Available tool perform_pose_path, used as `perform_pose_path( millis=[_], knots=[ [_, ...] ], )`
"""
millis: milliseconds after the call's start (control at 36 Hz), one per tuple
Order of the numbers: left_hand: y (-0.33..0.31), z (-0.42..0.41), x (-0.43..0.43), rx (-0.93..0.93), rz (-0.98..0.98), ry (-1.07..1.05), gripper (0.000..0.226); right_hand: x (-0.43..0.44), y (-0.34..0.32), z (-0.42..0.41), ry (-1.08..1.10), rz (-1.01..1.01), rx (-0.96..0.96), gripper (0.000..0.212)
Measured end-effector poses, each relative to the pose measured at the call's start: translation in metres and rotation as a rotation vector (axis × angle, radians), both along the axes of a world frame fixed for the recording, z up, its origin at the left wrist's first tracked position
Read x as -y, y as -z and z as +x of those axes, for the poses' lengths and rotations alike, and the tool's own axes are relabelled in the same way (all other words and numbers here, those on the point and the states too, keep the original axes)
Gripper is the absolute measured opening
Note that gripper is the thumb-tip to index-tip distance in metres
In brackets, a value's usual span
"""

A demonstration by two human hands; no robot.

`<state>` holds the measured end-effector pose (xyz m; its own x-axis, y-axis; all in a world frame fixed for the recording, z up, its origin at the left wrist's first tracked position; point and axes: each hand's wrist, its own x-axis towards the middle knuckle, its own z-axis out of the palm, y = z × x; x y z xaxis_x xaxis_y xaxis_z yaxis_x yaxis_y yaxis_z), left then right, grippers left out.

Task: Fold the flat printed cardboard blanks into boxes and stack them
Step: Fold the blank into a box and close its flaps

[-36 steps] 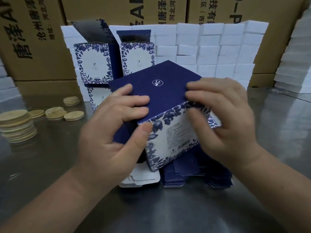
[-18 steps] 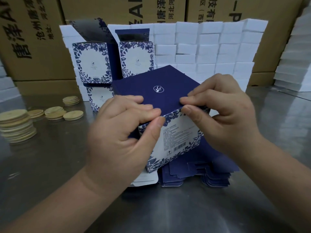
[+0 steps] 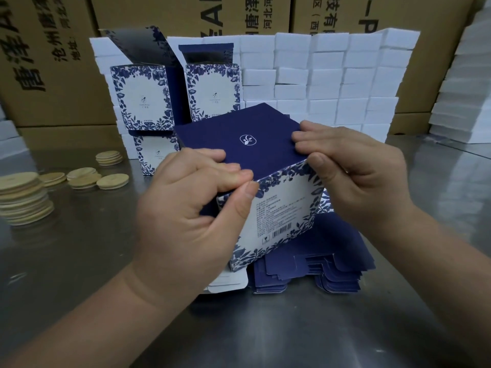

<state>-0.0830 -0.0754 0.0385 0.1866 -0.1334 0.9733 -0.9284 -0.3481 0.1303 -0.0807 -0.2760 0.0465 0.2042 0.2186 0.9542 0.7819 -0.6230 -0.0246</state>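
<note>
Grips of left hand [image 3: 191, 208] and right hand [image 3: 353, 176] both pinch the box [image 3: 279, 208] at its top edge. Risk: uneven pressure could crease the navy flap [image 3: 212, 139].

Steel table [image 3: 292, 328] carries flat blanks [image 3: 332, 269], wooden discs [image 3: 24, 197].

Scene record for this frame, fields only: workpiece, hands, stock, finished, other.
workpiece: box, navy top panel down, over the flat blanks
left hand: pinches the box's near top edge
right hand: pinches the box's right top corner
stock: stack of flat blanks on the table
finished: folded boxes stacked behind, upper two with flaps up
other: wooden discs at left; white blocks at back
</note>
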Motion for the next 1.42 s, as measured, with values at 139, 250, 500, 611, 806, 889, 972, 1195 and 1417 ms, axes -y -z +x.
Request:
perform_pose_path(
  millis=[139,250,500,611,806,889,972,1195,1417],
  knots=[
    [0.001,0.000,-0.001,-0.007,-0.011,-0.001,0.011,0.000,0.002,0.002,-0.019,0.003,0.006,0.020],
    [0.002,0.001,-0.001,-0.022,-0.018,0.000,0.012,0.001,0.005,0.003,0.012,0.026,-0.003,0.023],
    [0.004,0.001,0.000,-0.013,-0.013,-0.019,0.012,0.000,0.005,0.003,0.053,0.049,-0.009,0.024],
    [0.009,0.008,-0.006,0.038,0.067,0.017,0.017,-0.005,0.009,-0.002,0.027,0.093,-0.067,0.024],
    [0.012,0.032,-0.019,-0.353,-0.275,0.210,0.054,-0.012,0.014,-0.003,-0.009,0.105,-0.113,0.050],
    [0.009,0.046,-0.027,-0.729,-0.442,0.183,0.067,-0.012,0.017,-0.001,-0.022,0.118,-0.108,0.051],
    [0.012,0.053,-0.029,-0.973,-0.269,0.245,0.065,-0.011,0.019,0.001,-0.003,0.162,-0.116,0.049],
    [0.017,0.047,-0.025,-0.821,-0.193,0.138,0.013,-0.013,0.021,0.005,-0.014,0.590,-0.371,0.066],
    [0.015,0.035,-0.024,-0.662,-0.108,0.182,0.023,-0.014,0.021,0.010,-0.169,0.734,-0.700,0.044]
  ],
)
